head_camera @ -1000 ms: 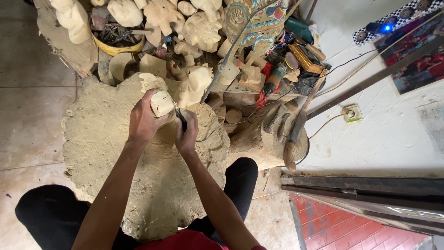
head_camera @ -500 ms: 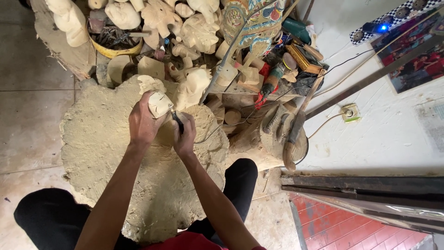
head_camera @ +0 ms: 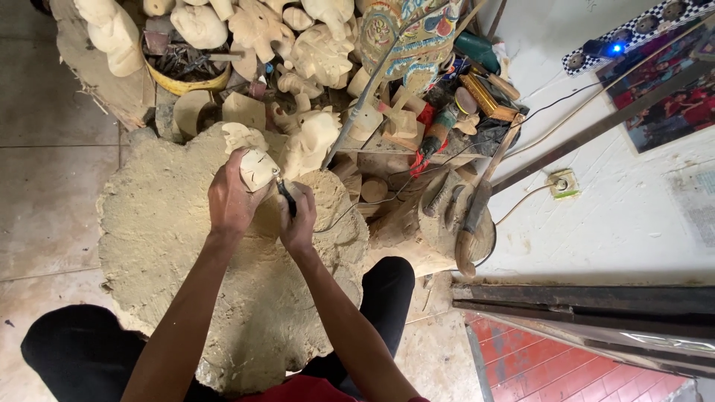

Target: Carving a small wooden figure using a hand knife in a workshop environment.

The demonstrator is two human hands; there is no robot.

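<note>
Checkered strip (head_camera: 633, 33) above white wall (head_camera: 633, 216)

Person: both forearms bare, no sleeves visible near the sawdust mound (head_camera: 186, 246). Black trousers (head_camera: 74, 357) either side of mound. Red shirt (head_camera: 298, 391) at bottom edge.

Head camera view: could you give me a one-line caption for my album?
Left hand steadies a pale wooden carving while the right hand works it with a dark-handled tool.

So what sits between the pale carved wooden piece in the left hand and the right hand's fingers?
Head view: a thin dark-handled carving tool, held by the right hand, its tip against the pale carved wooden piece gripped by the left hand.
</note>
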